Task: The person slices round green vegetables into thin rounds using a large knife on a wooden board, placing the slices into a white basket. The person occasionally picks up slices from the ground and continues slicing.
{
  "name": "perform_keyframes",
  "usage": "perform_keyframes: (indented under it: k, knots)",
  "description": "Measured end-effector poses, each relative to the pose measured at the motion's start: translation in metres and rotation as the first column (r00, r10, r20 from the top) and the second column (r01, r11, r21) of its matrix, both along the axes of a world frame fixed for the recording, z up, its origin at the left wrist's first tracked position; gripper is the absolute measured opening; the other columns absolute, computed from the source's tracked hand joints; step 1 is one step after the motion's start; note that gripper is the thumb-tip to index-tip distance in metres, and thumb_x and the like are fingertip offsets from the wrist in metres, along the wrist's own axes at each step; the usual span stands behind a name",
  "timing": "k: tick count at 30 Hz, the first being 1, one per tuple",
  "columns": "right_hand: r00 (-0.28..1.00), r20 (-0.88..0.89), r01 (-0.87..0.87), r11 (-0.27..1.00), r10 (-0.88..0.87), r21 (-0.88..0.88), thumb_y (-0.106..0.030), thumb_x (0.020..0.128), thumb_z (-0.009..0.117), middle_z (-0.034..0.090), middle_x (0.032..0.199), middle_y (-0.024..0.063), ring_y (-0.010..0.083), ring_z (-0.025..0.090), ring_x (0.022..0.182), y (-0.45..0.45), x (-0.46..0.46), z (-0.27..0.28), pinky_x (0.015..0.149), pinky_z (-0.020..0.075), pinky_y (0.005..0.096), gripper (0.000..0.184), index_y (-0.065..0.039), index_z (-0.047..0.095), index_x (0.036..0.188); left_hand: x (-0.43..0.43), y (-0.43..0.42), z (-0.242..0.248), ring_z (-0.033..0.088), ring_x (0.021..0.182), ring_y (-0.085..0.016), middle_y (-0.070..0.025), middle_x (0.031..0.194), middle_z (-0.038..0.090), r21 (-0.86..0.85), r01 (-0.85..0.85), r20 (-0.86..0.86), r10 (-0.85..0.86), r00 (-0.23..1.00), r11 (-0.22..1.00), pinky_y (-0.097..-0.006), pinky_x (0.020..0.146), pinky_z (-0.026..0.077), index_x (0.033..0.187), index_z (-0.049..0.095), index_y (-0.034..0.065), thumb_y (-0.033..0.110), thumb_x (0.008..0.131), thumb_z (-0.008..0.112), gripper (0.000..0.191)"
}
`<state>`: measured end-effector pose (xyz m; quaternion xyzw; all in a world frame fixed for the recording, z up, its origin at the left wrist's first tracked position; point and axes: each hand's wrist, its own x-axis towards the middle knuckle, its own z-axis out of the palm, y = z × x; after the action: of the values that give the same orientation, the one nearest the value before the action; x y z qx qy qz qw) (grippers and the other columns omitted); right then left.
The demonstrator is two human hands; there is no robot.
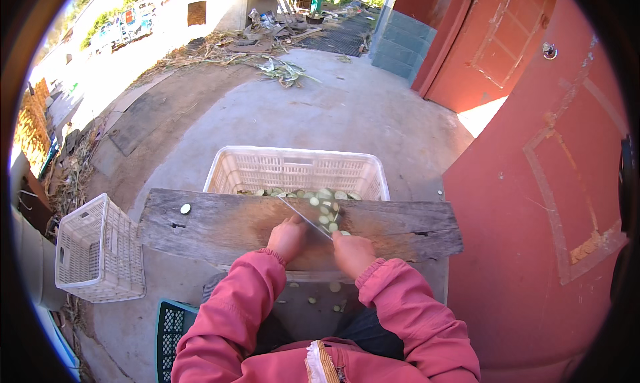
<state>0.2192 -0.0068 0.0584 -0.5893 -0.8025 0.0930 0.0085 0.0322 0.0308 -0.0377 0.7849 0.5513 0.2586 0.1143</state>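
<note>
My right hand (354,253) grips a knife (306,219), its blade slanting up and left across a weathered wooden plank (215,228). Close to the blade's left side is my left hand (288,239); its fingertips are partly hidden, and whether they hold anything is unclear. Several pale green vegetable slices (324,210), somewhat blurred, are grouped just right of the blade, at the plank's far side. Beyond the plank, a white plastic crate (300,159) has more round slices (275,192) in it. One lone slice (185,209) rests near the plank's left end.
An upright white slatted crate (102,248) stands left on the concrete floor, near a dark green plastic crate (172,323). To the right is a red door (500,223). Fallen slices (312,300) dot the ground below the plank. Dry stalks (285,70) lie farther off.
</note>
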Motion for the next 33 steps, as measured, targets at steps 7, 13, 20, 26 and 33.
perform_keyframes:
  k: [7, 13, 20, 26, 33]
  knots:
    - [0.995, -0.074, 0.069, 0.998, -0.069, -0.002, -0.016, 0.089, 0.054, 0.07, 0.087, 0.0202, 0.0393, 0.068, 0.085, 0.031, -0.006, -0.017, 0.075, 0.0517, 0.052, 0.015, -0.005, 0.062, 0.094, 0.002, -0.001, 0.005, 0.065, 0.097, -0.03, -0.0077, 0.104, 0.064, 0.064, 0.022, 0.01, -0.023, 1.0, 0.998, -0.0408, 0.082, 0.055, 0.096, 0.072, 0.0111, 0.01, 0.079, 0.063, 0.019]
    - [0.987, -0.127, 0.094, 0.995, -0.097, -0.029, -0.024, 0.088, 0.057, 0.069, 0.087, 0.021, 0.0411, 0.066, 0.086, 0.012, 0.019, 0.005, 0.076, 0.0511, 0.0528, 0.021, -0.006, 0.063, 0.098, -0.001, -0.004, 0.014, 0.064, 0.096, -0.03, -0.0069, 0.103, 0.063, 0.009, 0.032, 0.003, -0.032, 0.999, 0.999, -0.0419, 0.082, 0.054, 0.094, 0.072, 0.0113, 0.009, 0.079, 0.063, 0.017]
    - [1.0, 0.003, 0.0, 0.999, 0.0, -0.043, -0.012, 0.085, 0.055, 0.069, 0.084, 0.0196, 0.04, 0.068, 0.082, 0.002, -0.001, 0.002, 0.071, 0.0519, 0.0526, 0.015, -0.004, 0.062, 0.095, -0.004, -0.002, -0.002, 0.064, 0.098, -0.029, -0.0078, 0.103, 0.064, 0.042, 0.038, 0.008, -0.039, 0.999, 0.998, -0.0411, 0.082, 0.055, 0.091, 0.071, 0.0108, 0.014, 0.084, 0.057, 0.015]
    - [0.991, -0.119, 0.059, 0.997, -0.063, -0.041, -0.013, 0.087, 0.054, 0.069, 0.088, 0.0215, 0.0398, 0.068, 0.087, 0.025, -0.008, -0.018, 0.076, 0.0523, 0.0508, 0.016, -0.003, 0.064, 0.097, -0.007, -0.008, 0.006, 0.067, 0.089, -0.03, -0.0059, 0.1, 0.067, 0.079, 0.011, 0.133, -0.021, 0.991, 0.997, -0.0398, 0.076, 0.056, 0.09, 0.072, 0.0119, 0.01, 0.079, 0.067, 0.012]
    - [0.953, -0.261, 0.143, 0.988, -0.154, -0.062, -0.02, 0.086, 0.058, 0.067, 0.088, 0.0252, 0.0448, 0.064, 0.088, 0.006, 0.025, -0.001, 0.078, 0.0495, 0.0546, 0.022, -0.002, 0.064, 0.097, -0.007, -0.011, 0.013, 0.068, 0.085, -0.03, -0.0067, 0.098, 0.067, 0.014, -0.029, 0.164, 0.026, 0.986, 0.999, -0.0391, 0.076, 0.056, 0.087, 0.071, 0.0104, 0.008, 0.079, 0.067, 0.01]
